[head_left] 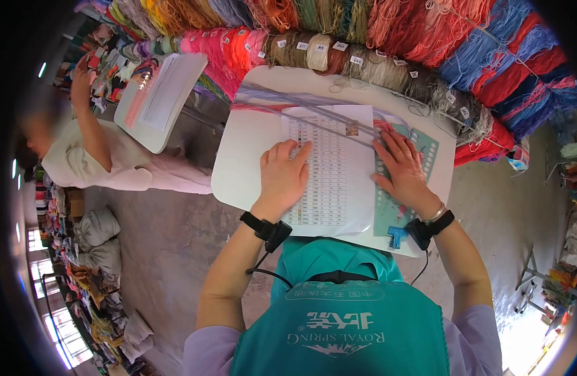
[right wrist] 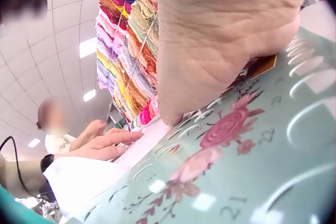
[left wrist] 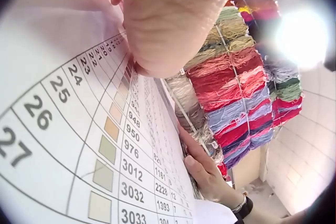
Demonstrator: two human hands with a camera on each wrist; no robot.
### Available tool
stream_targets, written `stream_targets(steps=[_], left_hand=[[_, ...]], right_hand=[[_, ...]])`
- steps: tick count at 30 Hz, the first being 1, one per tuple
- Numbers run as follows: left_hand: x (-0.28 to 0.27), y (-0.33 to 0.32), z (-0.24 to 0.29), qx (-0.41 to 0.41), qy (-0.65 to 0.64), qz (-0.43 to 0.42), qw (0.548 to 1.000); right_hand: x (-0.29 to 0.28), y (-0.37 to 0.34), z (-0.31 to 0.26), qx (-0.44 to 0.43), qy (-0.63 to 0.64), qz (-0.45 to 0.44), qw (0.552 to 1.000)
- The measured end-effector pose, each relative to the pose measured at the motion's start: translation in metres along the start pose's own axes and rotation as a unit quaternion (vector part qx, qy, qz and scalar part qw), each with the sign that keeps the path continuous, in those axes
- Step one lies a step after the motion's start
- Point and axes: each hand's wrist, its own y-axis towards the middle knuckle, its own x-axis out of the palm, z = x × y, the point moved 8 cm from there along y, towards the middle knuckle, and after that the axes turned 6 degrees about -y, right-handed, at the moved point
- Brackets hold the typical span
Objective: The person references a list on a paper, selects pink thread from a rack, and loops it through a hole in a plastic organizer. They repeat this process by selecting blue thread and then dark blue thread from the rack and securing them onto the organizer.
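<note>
A printed chart sheet (head_left: 329,188) with rows of numbers and colour squares lies on a white board (head_left: 238,169). My left hand (head_left: 282,175) rests on the sheet's left part, fingers extended, index finger on the upper rows; in the left wrist view the palm (left wrist: 163,19) hides part of the chart (left wrist: 94,129). My right hand (head_left: 404,169) lies with spread fingers over the sheet's right edge and a green card (head_left: 387,216) with holes. Flowers and numbers show on the card (right wrist: 226,155) in the right wrist view, beneath the palm (right wrist: 220,40). Grey thread strands (head_left: 301,100) cross the sheet's top.
Numbered bundles of coloured thread (head_left: 357,61) hang beyond the board. A blue T-shaped piece (head_left: 397,237) lies at the board's near right edge. At the left, another person (head_left: 100,150) stands by a second board (head_left: 160,103). Sacks (head_left: 100,238) lie on the floor.
</note>
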Motion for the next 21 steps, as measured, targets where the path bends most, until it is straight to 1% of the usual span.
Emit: stream_targets(steps=[9, 21], left_hand=[[0.003, -0.001, 0.004, -0.02, 0.017, -0.005, 1.0], [-0.003, 0.007, 0.023, -0.02, 0.056, -0.021, 0.998]], right_hand=[[-0.001, -0.002, 0.004, -0.011, 0.01, 0.01, 1.0], [0.004, -0.002, 0.012, -0.028, 0.007, 0.02, 0.999]])
